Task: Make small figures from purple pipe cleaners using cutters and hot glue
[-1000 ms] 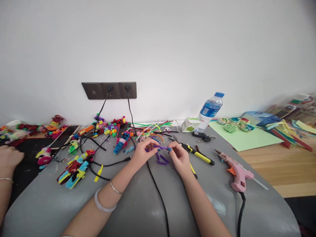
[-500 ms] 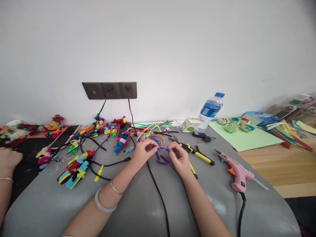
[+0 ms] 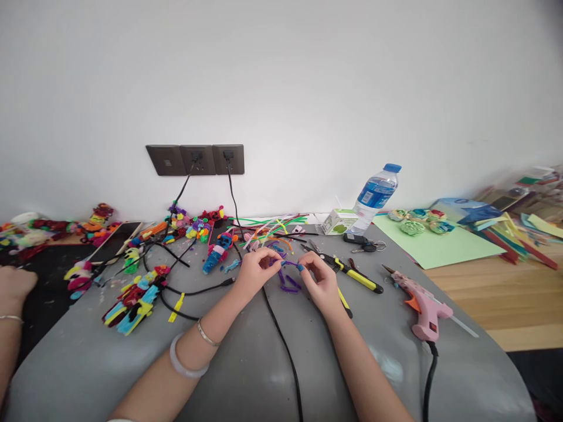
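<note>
Between my two hands a short purple pipe cleaner (image 3: pixel 291 264) is stretched. My left hand (image 3: pixel 260 271) pinches one end of it, thumb against forefinger. The other end is pinched by my right hand (image 3: pixel 320 282). Just below, several bent purple pipe cleaner pieces (image 3: pixel 289 288) lie on the grey table (image 3: pixel 246 363). Yellow-and-black pliers (image 3: pixel 358 279) lie right beside my right hand. Beyond my hands is a pile of coloured pipe cleaners (image 3: pixel 281 225). A blue pipe cleaner figure (image 3: pixel 215 258) lies left of my left hand.
A pink glue gun (image 3: pixel 428 319) lies at right, its cord running off the front. Behind stand a water bottle (image 3: pixel 373 196) and a drink carton (image 3: pixel 338 222); car keys (image 3: pixel 365 242) lie near. Black cables cross the left. Another person's hand (image 3: pixel 16 284) shows at the left edge.
My hands hold nearly the same pose. The purple pipe cleaner between them has shifted only very slightly; the other person's hand has moved a little.
</note>
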Tool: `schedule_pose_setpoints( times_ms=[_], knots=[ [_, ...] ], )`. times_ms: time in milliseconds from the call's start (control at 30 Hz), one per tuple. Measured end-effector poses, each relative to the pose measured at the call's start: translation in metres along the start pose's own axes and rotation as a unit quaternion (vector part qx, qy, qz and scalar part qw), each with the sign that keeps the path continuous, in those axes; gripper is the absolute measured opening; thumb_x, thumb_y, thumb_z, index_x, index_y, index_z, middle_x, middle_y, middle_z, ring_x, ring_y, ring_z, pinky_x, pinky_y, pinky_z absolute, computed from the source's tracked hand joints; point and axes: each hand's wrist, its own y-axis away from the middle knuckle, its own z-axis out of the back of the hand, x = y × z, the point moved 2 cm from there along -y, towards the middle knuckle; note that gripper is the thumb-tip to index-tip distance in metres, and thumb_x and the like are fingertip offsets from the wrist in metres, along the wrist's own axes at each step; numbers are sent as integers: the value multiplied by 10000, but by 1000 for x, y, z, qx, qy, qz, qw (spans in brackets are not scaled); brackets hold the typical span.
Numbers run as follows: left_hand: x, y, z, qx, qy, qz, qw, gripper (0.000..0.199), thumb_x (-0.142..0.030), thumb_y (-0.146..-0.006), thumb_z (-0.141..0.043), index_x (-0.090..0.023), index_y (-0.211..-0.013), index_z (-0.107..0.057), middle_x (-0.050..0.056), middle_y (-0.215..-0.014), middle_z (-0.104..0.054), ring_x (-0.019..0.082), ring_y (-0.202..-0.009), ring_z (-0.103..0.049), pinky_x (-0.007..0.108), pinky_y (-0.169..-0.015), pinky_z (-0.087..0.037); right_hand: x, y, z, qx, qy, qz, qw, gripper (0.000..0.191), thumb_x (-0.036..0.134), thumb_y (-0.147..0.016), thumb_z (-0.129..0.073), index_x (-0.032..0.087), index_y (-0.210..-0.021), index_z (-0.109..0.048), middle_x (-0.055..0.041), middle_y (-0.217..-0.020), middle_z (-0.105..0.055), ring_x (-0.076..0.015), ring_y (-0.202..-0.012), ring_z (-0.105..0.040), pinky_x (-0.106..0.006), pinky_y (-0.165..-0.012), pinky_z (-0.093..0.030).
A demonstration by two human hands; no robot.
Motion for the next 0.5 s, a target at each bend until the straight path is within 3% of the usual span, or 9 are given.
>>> schedule_pose_setpoints(
  times_ms=[500],
  knots=[
    [-1, 0, -2, 2, -3, 16, 1000, 73, -191, -751, -622, -151, -746, -684, -3, -635, -620, 99, -535, -457, 208, -514, -353, 0, 1, 0, -1, 4, 3, 1000, 114, 229, -903, -517, 218, -792, -541, -32, -790, -538, -185, -749, -516, -305, -663, -416]
  ],
)
